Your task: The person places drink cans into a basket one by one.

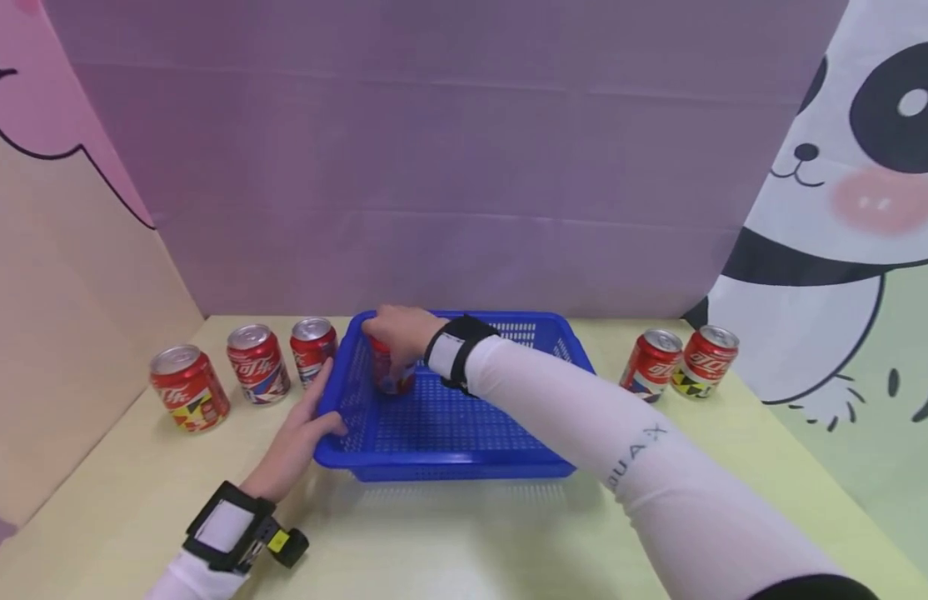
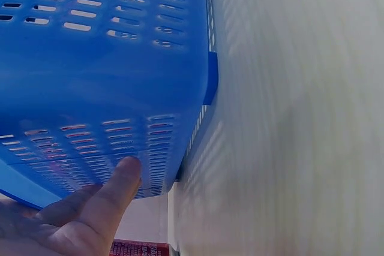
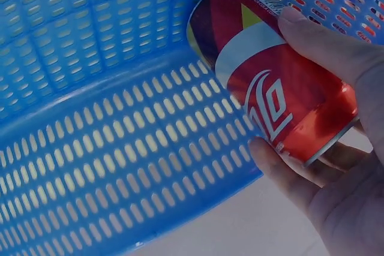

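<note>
Blue basket (image 1: 456, 458): as I look down through the head camera, it stands on the pale yellow table (image 1: 404, 550), its mesh walls and slotted floor plain to see.
Right hand (image 1: 406, 333): it reaches over the basket's rim, thumb on one side and fingers on the other, grasping a can.
Held can (image 3: 270, 73): this red can is inside the basket, at its left end, tilted in my right wrist view (whether it touches the floor there, I cannot tell).
Left hand (image 1: 295, 442): it rests against the outside of the basket's left wall, fingers fairly straight rather than clenched.
Cans left of the basket: I count three, all upright; the near can (image 1: 314, 350) is just beside the basket, the middle can (image 1: 258, 367) farther out, the outer can (image 1: 190, 389) farthest from it.
Cans right of the basket: the inner can (image 1: 650, 364) and the end can (image 1: 705, 361) stand side by side, well apart from the basket.
Backdrop: a purple sheet (image 1: 449, 158) hangs behind the basket, and a panda picture (image 1: 801, 325) covers the wall to its right.
</note>
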A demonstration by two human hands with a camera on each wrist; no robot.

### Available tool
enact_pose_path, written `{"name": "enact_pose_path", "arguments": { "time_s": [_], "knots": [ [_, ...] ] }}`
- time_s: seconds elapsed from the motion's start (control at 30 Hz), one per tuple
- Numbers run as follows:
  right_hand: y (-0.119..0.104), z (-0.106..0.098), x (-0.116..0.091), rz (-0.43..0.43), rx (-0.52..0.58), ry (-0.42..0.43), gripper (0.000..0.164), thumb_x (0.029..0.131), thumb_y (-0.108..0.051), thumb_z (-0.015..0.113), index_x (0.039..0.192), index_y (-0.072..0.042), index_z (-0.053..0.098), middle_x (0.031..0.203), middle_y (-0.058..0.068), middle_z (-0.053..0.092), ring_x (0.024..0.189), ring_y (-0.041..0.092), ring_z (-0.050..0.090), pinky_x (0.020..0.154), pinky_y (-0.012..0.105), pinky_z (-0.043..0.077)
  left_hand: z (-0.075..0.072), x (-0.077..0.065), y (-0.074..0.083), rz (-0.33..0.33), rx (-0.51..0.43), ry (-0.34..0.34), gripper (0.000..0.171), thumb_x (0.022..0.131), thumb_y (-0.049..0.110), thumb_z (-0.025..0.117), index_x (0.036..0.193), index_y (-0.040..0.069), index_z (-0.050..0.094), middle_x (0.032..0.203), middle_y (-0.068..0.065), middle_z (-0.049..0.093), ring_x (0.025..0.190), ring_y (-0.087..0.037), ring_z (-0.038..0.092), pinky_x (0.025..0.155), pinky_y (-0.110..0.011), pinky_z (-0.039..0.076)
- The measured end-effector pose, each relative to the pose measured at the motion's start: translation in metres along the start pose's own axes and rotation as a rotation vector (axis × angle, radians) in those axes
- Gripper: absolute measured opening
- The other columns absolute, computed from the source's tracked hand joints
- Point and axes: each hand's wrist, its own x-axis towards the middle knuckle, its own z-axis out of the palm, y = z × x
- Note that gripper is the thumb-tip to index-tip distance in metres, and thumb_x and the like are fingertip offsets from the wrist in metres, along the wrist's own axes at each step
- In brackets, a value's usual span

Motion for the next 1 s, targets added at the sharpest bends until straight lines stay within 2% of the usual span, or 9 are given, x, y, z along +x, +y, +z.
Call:
{"name": "enact_pose_path", "arguments": {
  "time_s": [0.1,0.23,0.37,0.47,0.53,0.6,0.77,0.87,1.0],
  "knots": [
    [0.008,-0.016,-0.009,0.020,0.068,-0.006,0.081,0.067,-0.046,0.088,0.132,-0.012,0.055,0.120,0.005,0.055,0.111,0.019,0.051,0.091,0.033,0.046,-0.002,-0.001,0.000,0.001,0.010,-0.009,0.093,0.084,0.005,0.054,0.159,0.025,0.003,0.162,-0.015,0.006,0.143,-0.040,0.016,0.111,-0.059,0.015],
    [0.028,-0.059,-0.040,0.079,0.104,0.040,0.077,0.084,-0.052,0.072,0.140,-0.004,0.051,0.136,0.012,0.052,0.127,0.026,0.044,0.104,0.038,0.038,-0.003,0.000,0.002,0.010,0.015,-0.012,0.093,0.084,0.006,0.054,0.159,0.026,0.003,0.162,-0.014,0.005,0.144,-0.041,0.014,0.111,-0.060,0.014],
    [0.047,-0.095,-0.088,0.157,0.042,0.087,0.065,0.093,-0.049,0.061,0.135,-0.001,0.054,0.132,0.017,0.053,0.122,0.031,0.047,0.102,0.043,0.040,-0.004,-0.002,0.003,0.004,0.009,-0.009,0.093,0.084,0.005,0.054,0.159,0.026,0.003,0.163,-0.013,0.005,0.144,-0.040,0.013,0.111,-0.061,0.013],
    [0.057,-0.107,-0.134,0.222,0.002,0.137,0.059,0.094,-0.046,0.061,0.129,0.000,0.058,0.124,0.019,0.056,0.112,0.031,0.053,0.093,0.045,0.046,-0.006,-0.002,0.004,0.002,0.006,-0.011,0.092,0.085,0.006,0.053,0.159,0.028,0.003,0.163,-0.013,0.005,0.144,-0.041,0.013,0.111,-0.062,0.014],
    [0.064,-0.104,-0.164,0.286,-0.002,0.190,0.056,0.094,-0.045,0.062,0.126,0.001,0.060,0.120,0.020,0.057,0.107,0.032,0.055,0.089,0.047,0.048,-0.009,-0.001,0.005,0.008,0.003,-0.010,0.091,0.086,0.006,0.052,0.159,0.028,0.003,0.163,-0.013,0.005,0.144,-0.041,0.013,0.111,-0.062,0.014],
    [0.074,-0.092,-0.189,0.342,0.038,0.260,0.056,0.094,-0.043,0.062,0.125,0.003,0.060,0.119,0.021,0.059,0.105,0.034,0.057,0.087,0.048,0.050,-0.012,-0.001,0.006,0.009,-0.002,-0.011,0.090,0.087,0.007,0.052,0.159,0.029,0.002,0.163,-0.013,0.004,0.143,-0.043,0.013,0.110,-0.062,0.015],
    [0.092,-0.042,-0.236,0.450,0.257,0.369,0.047,0.095,-0.035,0.062,0.116,0.007,0.062,0.089,0.015,0.067,0.078,0.027,0.064,0.067,0.042,0.054,-0.018,-0.008,-0.001,-0.015,-0.013,-0.022,0.089,0.089,0.006,0.050,0.159,0.029,0.000,0.162,-0.015,0.002,0.142,-0.047,0.012,0.108,-0.066,0.016],
    [0.089,-0.015,-0.253,0.521,0.379,0.353,0.054,0.097,-0.038,0.059,0.118,0.011,0.058,0.075,0.009,0.064,0.065,0.023,0.060,0.061,0.039,0.051,-0.022,-0.012,-0.005,-0.019,-0.013,-0.033,0.089,0.089,0.006,0.049,0.158,0.031,0.000,0.162,-0.017,0.002,0.141,-0.049,0.012,0.106,-0.068,0.017],
    [0.077,0.011,-0.261,0.628,0.469,0.322,0.070,0.097,-0.050,0.053,0.126,0.013,0.052,0.078,0.009,0.064,0.068,0.022,0.061,0.063,0.039,0.052,-0.028,-0.016,-0.007,-0.024,-0.004,-0.036,0.088,0.089,0.007,0.049,0.158,0.032,0.000,0.162,-0.019,0.004,0.141,-0.050,0.014,0.105,-0.068,0.019]
  ]
}}
